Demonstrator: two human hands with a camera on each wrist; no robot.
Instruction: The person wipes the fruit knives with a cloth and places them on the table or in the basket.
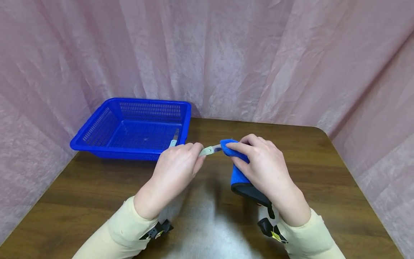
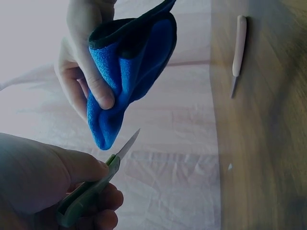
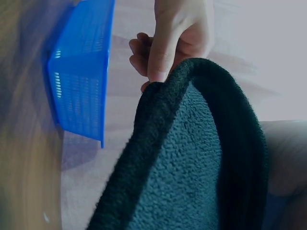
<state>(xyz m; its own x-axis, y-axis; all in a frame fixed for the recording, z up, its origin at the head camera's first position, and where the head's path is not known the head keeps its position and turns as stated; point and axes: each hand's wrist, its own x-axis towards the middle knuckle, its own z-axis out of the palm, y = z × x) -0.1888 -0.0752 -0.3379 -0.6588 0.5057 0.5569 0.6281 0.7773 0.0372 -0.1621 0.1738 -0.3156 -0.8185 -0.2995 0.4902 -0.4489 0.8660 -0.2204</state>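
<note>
My left hand [image 1: 178, 162] grips the pale green handle of a small knife [image 1: 209, 150], thumb along the handle in the left wrist view. Its blade [image 2: 129, 143] points toward a blue cloth [image 1: 239, 175] with a dark border. My right hand [image 1: 263, 162] pinches a folded corner of this cloth between thumb and fingers, and the rest hangs below. In the head view the cloth corner covers the blade's tip; in the left wrist view the tip is bare beside the cloth. Whether they touch, I cannot tell. The dark-edged cloth [image 3: 182, 158] fills much of the right wrist view.
A blue plastic basket [image 1: 129, 153] stands at the back left of the wooden table [image 1: 106, 190]. Another knife [image 1: 174, 138] with a pale handle lies in its right side. A pinkish-handled knife [image 2: 239, 48] lies on the table. Pink curtains [image 1: 226, 64] hang behind.
</note>
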